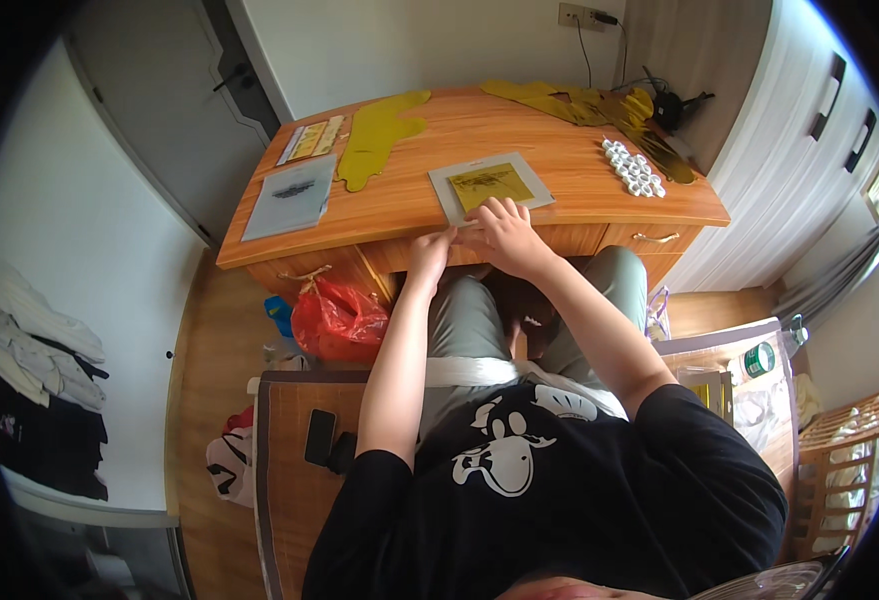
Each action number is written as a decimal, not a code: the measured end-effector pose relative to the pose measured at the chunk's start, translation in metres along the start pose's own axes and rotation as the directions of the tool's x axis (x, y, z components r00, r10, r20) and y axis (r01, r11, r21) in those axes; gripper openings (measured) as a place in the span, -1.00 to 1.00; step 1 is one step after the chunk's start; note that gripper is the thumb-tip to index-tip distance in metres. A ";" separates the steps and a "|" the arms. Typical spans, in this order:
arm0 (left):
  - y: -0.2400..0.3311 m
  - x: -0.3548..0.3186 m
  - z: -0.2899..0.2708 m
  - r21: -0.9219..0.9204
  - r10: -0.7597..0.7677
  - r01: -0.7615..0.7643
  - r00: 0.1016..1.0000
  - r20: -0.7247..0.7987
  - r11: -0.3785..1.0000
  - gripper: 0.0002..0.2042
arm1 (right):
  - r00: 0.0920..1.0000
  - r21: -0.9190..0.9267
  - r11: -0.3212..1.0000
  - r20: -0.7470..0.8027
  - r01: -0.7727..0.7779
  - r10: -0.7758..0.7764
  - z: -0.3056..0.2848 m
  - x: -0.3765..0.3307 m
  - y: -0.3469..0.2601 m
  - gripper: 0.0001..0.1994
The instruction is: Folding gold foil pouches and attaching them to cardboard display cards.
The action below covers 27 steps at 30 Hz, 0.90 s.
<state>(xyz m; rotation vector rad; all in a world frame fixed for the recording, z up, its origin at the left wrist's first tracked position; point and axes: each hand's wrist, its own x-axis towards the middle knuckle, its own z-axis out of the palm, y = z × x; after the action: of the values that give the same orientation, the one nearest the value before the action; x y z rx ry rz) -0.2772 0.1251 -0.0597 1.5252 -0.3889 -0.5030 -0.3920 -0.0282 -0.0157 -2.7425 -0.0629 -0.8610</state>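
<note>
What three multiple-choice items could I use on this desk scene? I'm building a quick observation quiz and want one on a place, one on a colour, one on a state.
1. Where does the cluster of small white pots stand?
A. toward the desk's right end
B. on the floor
C. on the grey sheet at the left

2. What colour is the square inside the grey-bordered sheet in front of the person?
A. blue
B. yellow
C. red

3. How are the person's hands placed?
A. both in the lap
B. both at the desk's near edge, by the sheet
C. one raised to the wall

Answers: 1 A, the pots sit right of the sheet on the wooden desk. 2 B, its middle is yellow. 3 B, the left hand and right hand meet at the sheet's near corner.
</note>
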 end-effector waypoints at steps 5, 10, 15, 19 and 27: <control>0.003 0.009 -0.012 -0.164 -0.041 0.058 0.994 0.103 0.985 -0.66 | 0.996 0.057 0.995 -0.040 0.078 -0.076 0.003 0.005 0.001 -0.77; 0.003 0.013 -0.007 -0.128 -0.042 0.055 0.994 0.103 0.990 -0.65 | 0.988 0.109 0.994 -0.153 0.002 0.015 0.011 0.007 0.006 -0.87; 0.002 0.013 -0.009 -0.086 0.038 -0.033 0.997 0.061 0.996 -0.64 | 0.981 0.155 0.988 -0.190 -0.012 0.042 0.003 0.003 0.006 -0.87; 0.001 0.012 -0.017 -0.069 0.055 -0.055 0.998 -0.002 0.996 -0.65 | 0.969 0.138 0.984 -0.204 -0.110 0.137 -0.012 -0.006 0.020 -0.87; -0.007 0.007 -0.003 0.005 0.147 -0.148 0.987 0.067 0.989 -0.63 | 0.973 0.046 0.981 -0.125 -0.188 0.192 -0.014 -0.001 -0.001 -0.78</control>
<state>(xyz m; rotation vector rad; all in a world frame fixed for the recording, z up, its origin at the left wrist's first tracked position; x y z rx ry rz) -0.2701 0.1238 -0.0676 1.4789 -0.5525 -0.4370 -0.4010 -0.0306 -0.0046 -2.6019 0.2052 -0.9698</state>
